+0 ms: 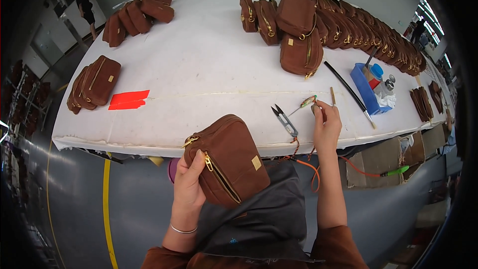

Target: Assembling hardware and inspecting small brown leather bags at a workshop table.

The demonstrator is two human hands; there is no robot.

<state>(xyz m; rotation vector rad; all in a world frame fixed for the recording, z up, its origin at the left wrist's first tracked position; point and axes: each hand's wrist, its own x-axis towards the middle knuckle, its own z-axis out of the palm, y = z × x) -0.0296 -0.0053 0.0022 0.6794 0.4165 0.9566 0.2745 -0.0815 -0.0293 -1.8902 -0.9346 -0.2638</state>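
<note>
The left hand point(189, 182) is wrapped around a brown suede pouch point(228, 158) with a brass zipper, holding it in the air just off the near edge of the white-covered table point(199, 65), thumb pressed beside the zip. The right hand point(326, 124) reaches onto the table edge, fingertips pinched narrow near a small green-tipped tool point(307, 101); I cannot tell whether they actually grip it or something thinner.

The pouch hangs over the person's lap by one hand only, so a loosened grip could drop it to the floor. The thread snips point(285, 119) lie open-bladed close to the reaching wrist (an easy snag), and their orange cord point(311, 169) dangles off the table.

The pinch itself is tiny and blurred. The pouch's far side is hidden, and the long row of finished pouches point(358, 25) bends away at the rim, uncountable.
</note>
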